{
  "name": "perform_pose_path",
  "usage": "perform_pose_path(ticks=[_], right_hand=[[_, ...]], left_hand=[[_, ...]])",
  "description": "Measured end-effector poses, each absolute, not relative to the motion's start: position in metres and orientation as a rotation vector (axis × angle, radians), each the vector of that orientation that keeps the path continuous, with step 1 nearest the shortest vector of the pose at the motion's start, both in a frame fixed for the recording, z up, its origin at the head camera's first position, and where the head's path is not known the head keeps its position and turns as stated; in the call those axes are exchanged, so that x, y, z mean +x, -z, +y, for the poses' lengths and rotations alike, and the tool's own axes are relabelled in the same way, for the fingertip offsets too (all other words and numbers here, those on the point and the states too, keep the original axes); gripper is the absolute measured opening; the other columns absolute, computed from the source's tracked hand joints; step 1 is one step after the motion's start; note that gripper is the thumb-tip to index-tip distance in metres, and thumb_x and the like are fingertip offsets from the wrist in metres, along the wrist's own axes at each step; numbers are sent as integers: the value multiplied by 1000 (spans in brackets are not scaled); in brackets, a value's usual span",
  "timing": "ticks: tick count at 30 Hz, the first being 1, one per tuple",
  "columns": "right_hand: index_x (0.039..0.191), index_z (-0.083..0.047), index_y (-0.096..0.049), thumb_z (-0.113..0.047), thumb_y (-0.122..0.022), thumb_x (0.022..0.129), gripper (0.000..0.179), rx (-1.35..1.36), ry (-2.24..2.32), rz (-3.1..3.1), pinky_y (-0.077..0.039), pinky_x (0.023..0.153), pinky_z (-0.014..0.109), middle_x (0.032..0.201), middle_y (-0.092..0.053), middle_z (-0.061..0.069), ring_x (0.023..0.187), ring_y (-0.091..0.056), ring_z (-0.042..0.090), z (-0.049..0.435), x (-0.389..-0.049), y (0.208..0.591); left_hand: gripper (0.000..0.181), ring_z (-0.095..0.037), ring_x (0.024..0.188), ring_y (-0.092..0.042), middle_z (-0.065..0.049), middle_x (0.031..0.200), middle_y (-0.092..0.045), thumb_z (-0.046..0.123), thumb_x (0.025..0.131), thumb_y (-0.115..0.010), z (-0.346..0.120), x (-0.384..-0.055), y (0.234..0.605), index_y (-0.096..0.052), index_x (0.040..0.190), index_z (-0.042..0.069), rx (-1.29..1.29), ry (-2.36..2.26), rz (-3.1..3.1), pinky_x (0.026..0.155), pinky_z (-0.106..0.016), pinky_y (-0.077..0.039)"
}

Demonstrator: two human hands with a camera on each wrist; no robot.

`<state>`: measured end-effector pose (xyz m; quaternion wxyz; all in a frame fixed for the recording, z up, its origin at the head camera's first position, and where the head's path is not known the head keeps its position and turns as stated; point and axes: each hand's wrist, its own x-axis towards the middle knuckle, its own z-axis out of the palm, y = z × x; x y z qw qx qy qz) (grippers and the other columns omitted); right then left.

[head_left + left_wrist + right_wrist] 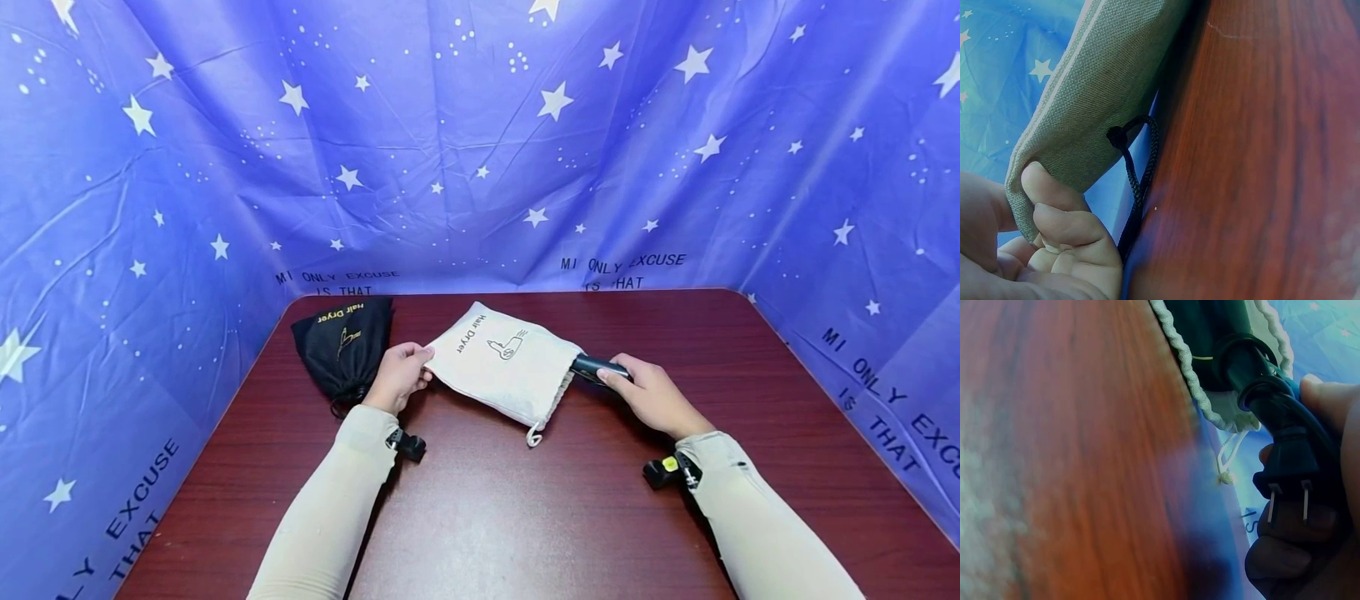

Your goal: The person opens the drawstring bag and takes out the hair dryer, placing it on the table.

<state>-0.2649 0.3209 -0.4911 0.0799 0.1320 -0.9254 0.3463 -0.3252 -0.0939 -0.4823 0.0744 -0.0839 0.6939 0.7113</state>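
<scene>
A white cloth drawstring bag [510, 358], printed "Hair Dryer", spans the space between the hands. My left hand [402, 377] pinches its closed corner between thumb and fingers. At the gathered mouth, my right hand [654, 390] grips the handle of a black hair dryer [600, 368]. The dryer's other end is hidden inside the bag. In the right wrist view, a two-pin plug [1294, 464] and its cord lie against the handle within the right hand's grip. Part of the dark dryer shows inside the bag's mouth, beside the corded rim.
A black drawstring bag [347, 346], with "Hair Dryer" in yellow, lies at the table's back left, close to the left hand. Its black cord [1138, 162] shows in the left wrist view. A starry blue curtain [450, 125] surrounds the dark red table [525, 517].
</scene>
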Motion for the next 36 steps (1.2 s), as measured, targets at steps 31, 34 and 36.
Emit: perform_pose_path(ticks=[31, 34, 36], right_hand=[[98, -21, -65, -42, -58, 106, 23, 405, -1049, -2781, -41, 72, 28, 81, -58, -2, 78, -54, 17, 334, -268, 496], [98, -21, -65, -41, -58, 106, 23, 400, -1045, -2785, -40, 73, 29, 81, -57, -2, 78, -53, 17, 335, -267, 495], [98, -20, -65, -39, -58, 106, 22, 404, -1052, -2785, -40, 73, 28, 81, -57, -2, 78, -53, 17, 335, -267, 493]], left_hand=[[19, -9, 57, -56, 0, 74, -60, 15, 103, -63, -94, -326, 484, -58, 87, 6, -264, -2128, 2070, 53, -22, -45], [20, -9, 57, -56, 0, 74, -60, 15, 104, -62, -94, -326, 483, -58, 86, 6, -262, -2128, 2072, 53, -22, -45], [20, -9, 57, -56, 0, 74, -60, 15, 104, -62, -95, -326, 483, -58, 86, 6, -261, -2129, 2072, 53, -22, -45]])
